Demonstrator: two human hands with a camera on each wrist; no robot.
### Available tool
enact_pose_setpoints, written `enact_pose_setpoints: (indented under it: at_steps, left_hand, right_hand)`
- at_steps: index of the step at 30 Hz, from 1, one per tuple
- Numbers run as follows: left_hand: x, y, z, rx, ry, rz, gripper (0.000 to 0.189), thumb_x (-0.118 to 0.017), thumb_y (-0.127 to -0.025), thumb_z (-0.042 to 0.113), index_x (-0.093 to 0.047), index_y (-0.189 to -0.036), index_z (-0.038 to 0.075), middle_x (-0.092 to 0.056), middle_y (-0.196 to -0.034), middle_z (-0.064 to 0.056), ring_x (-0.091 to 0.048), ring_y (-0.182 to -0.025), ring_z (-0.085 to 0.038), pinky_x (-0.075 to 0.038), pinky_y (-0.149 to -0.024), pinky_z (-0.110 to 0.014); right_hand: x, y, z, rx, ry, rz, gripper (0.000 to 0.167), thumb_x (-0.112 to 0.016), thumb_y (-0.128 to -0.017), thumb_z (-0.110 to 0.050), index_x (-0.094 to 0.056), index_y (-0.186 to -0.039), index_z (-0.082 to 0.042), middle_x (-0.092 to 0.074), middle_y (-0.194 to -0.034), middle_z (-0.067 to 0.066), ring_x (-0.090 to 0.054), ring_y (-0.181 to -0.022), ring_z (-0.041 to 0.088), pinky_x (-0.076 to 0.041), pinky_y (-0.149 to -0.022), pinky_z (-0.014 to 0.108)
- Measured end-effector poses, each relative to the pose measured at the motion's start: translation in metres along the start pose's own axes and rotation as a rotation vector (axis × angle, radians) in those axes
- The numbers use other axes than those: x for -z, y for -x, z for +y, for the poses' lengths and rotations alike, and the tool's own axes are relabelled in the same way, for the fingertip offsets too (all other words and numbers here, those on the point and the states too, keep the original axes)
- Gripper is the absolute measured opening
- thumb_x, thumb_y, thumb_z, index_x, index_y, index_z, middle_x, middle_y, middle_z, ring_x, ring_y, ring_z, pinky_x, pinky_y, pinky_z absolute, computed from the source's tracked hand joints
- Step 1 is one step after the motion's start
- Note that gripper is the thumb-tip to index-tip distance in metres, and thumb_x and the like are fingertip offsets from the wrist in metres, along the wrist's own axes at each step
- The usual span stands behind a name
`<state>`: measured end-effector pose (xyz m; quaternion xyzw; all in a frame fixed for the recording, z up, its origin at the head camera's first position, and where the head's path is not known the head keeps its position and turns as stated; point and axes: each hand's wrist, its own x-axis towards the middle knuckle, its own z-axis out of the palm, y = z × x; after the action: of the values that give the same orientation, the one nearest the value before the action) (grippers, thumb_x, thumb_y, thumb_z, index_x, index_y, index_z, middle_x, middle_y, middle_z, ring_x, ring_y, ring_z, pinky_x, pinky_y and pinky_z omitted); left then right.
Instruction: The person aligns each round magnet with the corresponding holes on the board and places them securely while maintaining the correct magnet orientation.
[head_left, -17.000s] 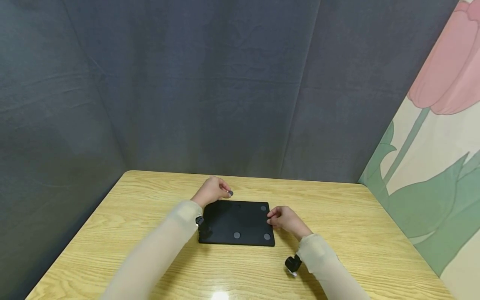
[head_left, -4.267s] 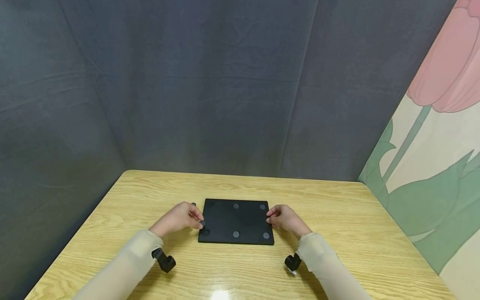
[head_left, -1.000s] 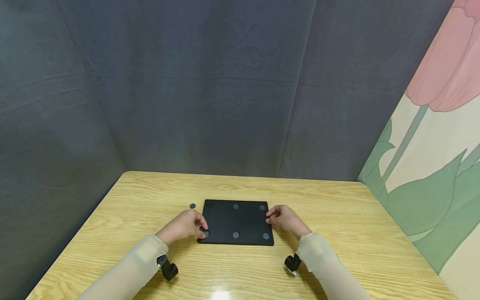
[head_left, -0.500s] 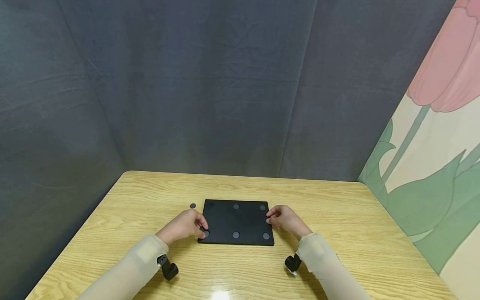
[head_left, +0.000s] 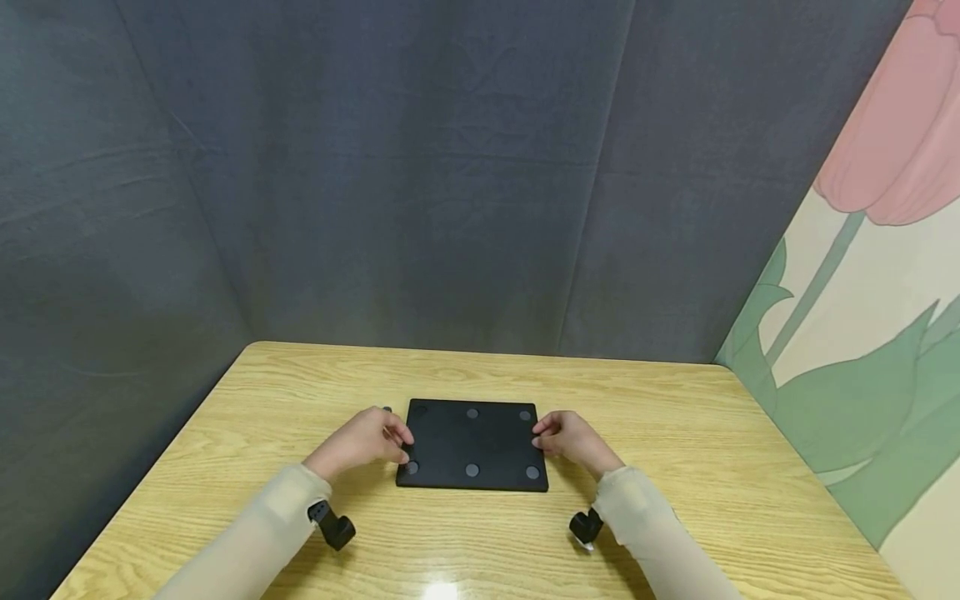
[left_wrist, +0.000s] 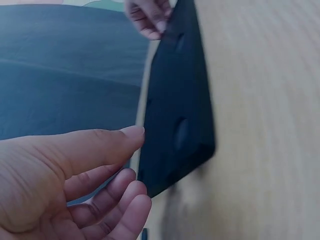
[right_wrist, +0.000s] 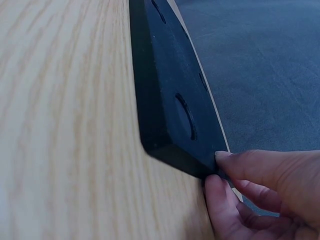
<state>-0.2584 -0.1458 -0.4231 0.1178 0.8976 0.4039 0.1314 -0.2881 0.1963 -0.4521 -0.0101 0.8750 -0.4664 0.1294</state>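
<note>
A flat black board lies on the table with round recesses along its front and back edges. Grey discs fill most of them, including the front-left disc and the back-middle disc. The back-left recess looks dark. My left hand is at the board's left edge; in the left wrist view its thumb and fingers are apart with nothing between. Behind that hand, a loose dark disc on the table is partly hidden. My right hand pinches the board's right edge between thumb and fingers.
The wooden table extends around the board. A dark curtain hangs behind and to the left, and a flower-painted wall stands at the right. Each wrist carries a small black camera.
Earlier my left hand brought a disc to the front-left recess, where one now sits. Since half a second ago that hand has drawn back and left off it. The right hand has stayed put.
</note>
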Motion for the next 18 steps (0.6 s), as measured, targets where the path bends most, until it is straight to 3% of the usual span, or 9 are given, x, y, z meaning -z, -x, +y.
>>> enact_pose_setpoints:
  at_steps: [4, 12, 18]
  left_hand:
    - [0.012, -0.002, 0.000, -0.006, 0.024, 0.027, 0.020, -0.077, -0.080, 0.007, -0.071, -0.098, 0.004, -0.066, -0.094, -0.004, -0.058, -0.084, -0.016, -0.050, -0.072, -0.033]
    - [0.030, -0.008, 0.003, -0.047, -0.020, 0.111, 0.019, -0.074, -0.083, 0.012, -0.070, -0.099, 0.002, -0.065, -0.088, -0.004, -0.059, -0.080, -0.016, -0.048, -0.068, -0.030]
    - [0.041, -0.015, 0.003, -0.019, -0.026, 0.168, 0.023, -0.072, -0.085, 0.014, -0.068, -0.104, 0.001, -0.064, -0.092, -0.007, -0.059, -0.084, -0.019, -0.048, -0.069, -0.031]
  right_hand:
    - [0.000, 0.000, 0.000, 0.005, -0.001, 0.001, 0.011, -0.068, -0.086, 0.002, -0.063, -0.096, 0.002, -0.059, -0.085, 0.010, -0.057, -0.072, 0.017, -0.050, -0.065, 0.028]
    - [-0.002, -0.001, 0.001, 0.002, 0.007, 0.010, 0.011, -0.067, -0.086, 0.002, -0.063, -0.095, 0.000, -0.058, -0.084, 0.010, -0.056, -0.070, 0.017, -0.048, -0.062, 0.027]
    - [-0.002, -0.002, 0.001, -0.001, 0.009, 0.005, 0.011, -0.067, -0.087, 0.002, -0.062, -0.097, 0.001, -0.058, -0.084, 0.010, -0.056, -0.071, 0.017, -0.048, -0.062, 0.027]
